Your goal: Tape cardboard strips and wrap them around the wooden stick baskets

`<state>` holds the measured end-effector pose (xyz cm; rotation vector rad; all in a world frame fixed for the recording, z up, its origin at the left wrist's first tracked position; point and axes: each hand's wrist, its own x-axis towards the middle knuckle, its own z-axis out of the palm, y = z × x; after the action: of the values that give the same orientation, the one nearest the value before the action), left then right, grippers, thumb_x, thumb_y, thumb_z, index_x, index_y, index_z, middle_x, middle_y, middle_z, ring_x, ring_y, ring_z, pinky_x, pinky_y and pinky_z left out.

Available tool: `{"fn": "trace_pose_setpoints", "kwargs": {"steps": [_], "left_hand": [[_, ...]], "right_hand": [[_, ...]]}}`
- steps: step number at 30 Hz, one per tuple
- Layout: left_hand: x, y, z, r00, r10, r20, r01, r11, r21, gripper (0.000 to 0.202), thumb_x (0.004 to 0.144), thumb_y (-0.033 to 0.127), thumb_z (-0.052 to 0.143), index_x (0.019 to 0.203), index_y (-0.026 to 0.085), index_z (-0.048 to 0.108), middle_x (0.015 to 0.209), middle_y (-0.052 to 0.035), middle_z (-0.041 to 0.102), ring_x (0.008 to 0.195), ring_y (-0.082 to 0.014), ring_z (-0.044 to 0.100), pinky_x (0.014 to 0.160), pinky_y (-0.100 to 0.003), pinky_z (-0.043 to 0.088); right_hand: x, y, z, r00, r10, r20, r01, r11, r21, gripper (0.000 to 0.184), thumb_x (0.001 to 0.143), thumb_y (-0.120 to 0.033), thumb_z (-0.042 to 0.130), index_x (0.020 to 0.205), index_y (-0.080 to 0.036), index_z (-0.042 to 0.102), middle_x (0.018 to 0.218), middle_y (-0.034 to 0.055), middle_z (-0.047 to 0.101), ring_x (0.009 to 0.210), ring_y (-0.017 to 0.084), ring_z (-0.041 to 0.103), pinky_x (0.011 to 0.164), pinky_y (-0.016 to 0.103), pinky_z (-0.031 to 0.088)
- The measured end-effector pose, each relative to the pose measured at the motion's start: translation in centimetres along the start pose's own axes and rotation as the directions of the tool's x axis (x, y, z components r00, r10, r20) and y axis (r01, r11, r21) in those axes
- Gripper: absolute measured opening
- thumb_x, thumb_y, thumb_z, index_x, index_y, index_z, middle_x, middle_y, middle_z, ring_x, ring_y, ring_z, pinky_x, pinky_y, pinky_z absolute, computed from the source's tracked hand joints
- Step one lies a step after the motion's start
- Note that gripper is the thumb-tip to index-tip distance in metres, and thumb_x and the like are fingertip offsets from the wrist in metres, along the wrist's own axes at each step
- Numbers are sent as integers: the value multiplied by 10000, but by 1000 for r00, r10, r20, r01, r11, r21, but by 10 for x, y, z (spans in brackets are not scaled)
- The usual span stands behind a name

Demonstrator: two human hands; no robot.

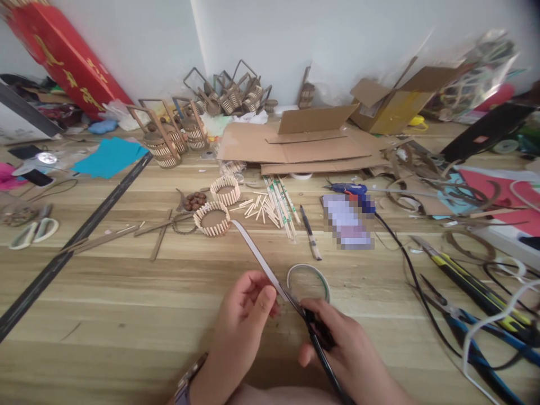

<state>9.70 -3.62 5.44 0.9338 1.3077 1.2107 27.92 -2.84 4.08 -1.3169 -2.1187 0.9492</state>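
A narrow pale strip (253, 247) runs slantwise from near the stick-edged rings down to my hands. My left hand (248, 309) is closed on it, pinching it between thumb and fingers. My right hand (341, 337) is wrapped around black-handled scissors (319, 329), whose dark blades meet the strip just right of my left fingertips. A long black length (327, 365) trails below my right hand toward the bottom edge; its join with the strip is hidden. Behind my right hand lies a roll of tape (328, 288). Two rings edged with short sticks (212, 219) stand beyond.
Loose sticks (264, 209), a pen (310, 233), a blurred-out phone (348, 222) and a blue glue gun (348, 189) lie ahead. Pliers (459, 318) and a yellow-black utility knife (468, 281) are at right. Cardboard (253, 143) and small wooden buckets (162, 147) stand behind.
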Motion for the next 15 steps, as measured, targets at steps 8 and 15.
{"fn": "trace_pose_setpoints", "kwargs": {"steps": [8,15], "left_hand": [[2,3,5,996,-41,75,49,994,-98,333,814,494,664,794,165,612,623,4,628,579,-123,587,577,-224,487],[0,0,8,993,-50,106,63,990,-125,337,813,501,664,772,173,597,629,7,624,595,-129,589,598,-232,489]], "right_hand": [[-2,3,-1,997,-8,81,12,998,-59,382,740,-451,730,993,-196,601,705,3,670,546,152,586,500,216,429],[0,0,-3,997,-20,81,24,999,-48,397,749,-526,709,958,-200,622,654,-12,638,515,144,559,476,207,409]]}}
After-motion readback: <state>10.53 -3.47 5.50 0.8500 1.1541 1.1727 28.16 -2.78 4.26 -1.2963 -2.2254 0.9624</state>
